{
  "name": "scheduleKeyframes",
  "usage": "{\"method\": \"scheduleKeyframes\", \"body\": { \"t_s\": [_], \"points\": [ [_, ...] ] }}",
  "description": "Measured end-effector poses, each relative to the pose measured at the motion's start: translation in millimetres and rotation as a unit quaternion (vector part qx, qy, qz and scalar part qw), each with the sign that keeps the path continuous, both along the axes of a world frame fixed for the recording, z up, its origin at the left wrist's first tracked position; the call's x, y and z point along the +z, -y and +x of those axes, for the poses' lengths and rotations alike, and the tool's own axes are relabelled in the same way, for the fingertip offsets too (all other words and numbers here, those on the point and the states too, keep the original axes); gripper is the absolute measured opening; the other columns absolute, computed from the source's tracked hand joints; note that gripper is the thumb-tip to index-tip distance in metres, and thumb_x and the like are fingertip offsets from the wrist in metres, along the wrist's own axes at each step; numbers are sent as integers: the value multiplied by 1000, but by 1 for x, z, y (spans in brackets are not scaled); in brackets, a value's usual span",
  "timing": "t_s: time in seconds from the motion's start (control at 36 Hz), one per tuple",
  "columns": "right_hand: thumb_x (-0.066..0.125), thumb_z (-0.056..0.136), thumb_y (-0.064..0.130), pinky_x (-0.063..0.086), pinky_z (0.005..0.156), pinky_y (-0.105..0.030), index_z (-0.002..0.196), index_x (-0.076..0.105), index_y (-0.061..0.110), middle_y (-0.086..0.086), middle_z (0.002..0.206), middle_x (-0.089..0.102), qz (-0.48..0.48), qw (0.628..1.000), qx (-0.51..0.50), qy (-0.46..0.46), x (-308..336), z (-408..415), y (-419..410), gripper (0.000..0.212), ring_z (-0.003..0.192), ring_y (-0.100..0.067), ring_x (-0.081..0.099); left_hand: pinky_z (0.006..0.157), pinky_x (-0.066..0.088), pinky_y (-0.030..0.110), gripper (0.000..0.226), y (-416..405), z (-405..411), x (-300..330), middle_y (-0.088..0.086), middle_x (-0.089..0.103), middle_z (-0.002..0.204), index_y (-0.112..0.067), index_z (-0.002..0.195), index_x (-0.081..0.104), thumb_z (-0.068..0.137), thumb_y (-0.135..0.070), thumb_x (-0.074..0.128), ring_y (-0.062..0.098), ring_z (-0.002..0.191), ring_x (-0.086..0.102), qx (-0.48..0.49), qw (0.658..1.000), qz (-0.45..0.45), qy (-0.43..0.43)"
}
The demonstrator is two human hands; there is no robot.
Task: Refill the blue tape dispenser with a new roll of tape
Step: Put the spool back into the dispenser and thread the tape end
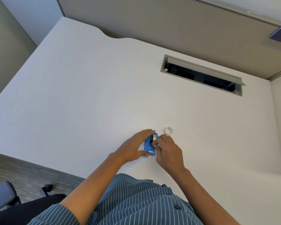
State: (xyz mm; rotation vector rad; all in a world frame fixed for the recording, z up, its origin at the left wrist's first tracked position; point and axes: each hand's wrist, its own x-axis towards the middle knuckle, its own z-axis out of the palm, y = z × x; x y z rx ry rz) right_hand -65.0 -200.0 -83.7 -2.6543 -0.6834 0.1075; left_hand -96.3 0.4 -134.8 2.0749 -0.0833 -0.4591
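The blue tape dispenser lies on the white desk, near the front edge. My left hand wraps its left side, fingers along the far end and thumb at the cutter end. A roll of tape sits in the dispenser's cradle, on a dark hub. My right hand pinches that roll from the right with its fingertips. A second white ring, an empty-looking tape core, lies flat on the desk just beyond my right hand, untouched.
An open cable tray slot is cut into the desk at the far right. Grey partition walls border the desk at the back and right. A dark office chair stands at the lower left over carpet.
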Motion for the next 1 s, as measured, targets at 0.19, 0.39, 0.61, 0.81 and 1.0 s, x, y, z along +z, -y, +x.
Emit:
{"method": "scheduleKeyframes", "body": {
  "t_s": [0.19,0.39,0.61,0.81,1.0],
  "points": [
    [76,90,-2,43,51,-27,91,71,13,4,93,69,4,1000,-17,0,-5,-10,3,16,81,-22,65,131,28,33,98,4,-5,-4,-14,24,177,-38,169,22,93,-20,83,7,162,27,5,1000,19,17],
    [74,94,0,52,50,-31,96,73,14,5,99,71,26,999,-32,5,-8,-22,8,14,84,-20,69,125,32,31,101,7,-5,-8,-20,20,178,-42,169,19,93,-22,83,7,160,29,4,999,45,22],
    [73,98,5,44,53,-22,99,72,19,9,100,69,46,997,-56,9,-12,-35,15,14,82,-13,66,124,35,34,103,8,-5,-11,-20,21,177,-44,168,17,93,-25,84,8,159,32,3,998,59,23],
    [71,100,8,41,57,-17,101,71,21,12,103,68,68,996,-56,9,-15,-45,20,13,82,-10,65,124,37,36,101,9,-6,-10,-19,24,176,-43,168,18,93,-27,85,10,158,35,6,998,64,22],
    [64,102,15,39,57,-14,101,71,22,12,105,68,76,996,-54,16,-14,-52,21,10,83,-8,64,125,37,39,100,10,-6,-7,-15,25,177,-39,169,20,94,-27,84,13,158,36,8,998,64,14]
  ]
}}
